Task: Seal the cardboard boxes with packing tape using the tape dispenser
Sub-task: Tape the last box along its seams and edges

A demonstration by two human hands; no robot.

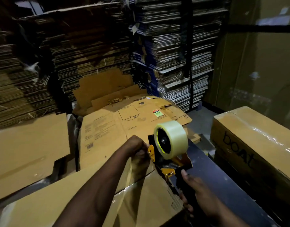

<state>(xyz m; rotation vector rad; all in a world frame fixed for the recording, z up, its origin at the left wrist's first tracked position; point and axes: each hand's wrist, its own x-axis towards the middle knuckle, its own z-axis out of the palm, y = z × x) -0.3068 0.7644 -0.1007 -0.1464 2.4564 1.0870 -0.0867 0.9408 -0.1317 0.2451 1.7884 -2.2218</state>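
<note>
A brown cardboard box [141, 202] lies close in front of me, with a strip of clear tape over its flap seam. A black and yellow tape dispenser [167, 161] carrying a roll of clear packing tape [171, 140] rests at the box's far right edge. My right hand [195, 189] grips the dispenser's handle from below. My left hand [139, 151] is closed at the box's far edge, right beside the dispenser's front, pinching what looks like the tape end; the exact contact is hard to tell.
A sealed brown box printed "boat" [249, 145] stands at the right, past a dark panel [214, 171]. Flattened cartons [118, 122] lie ahead and a flat sheet [26, 145] at the left. Tall stacks of flat cardboard [173, 51] wall the back.
</note>
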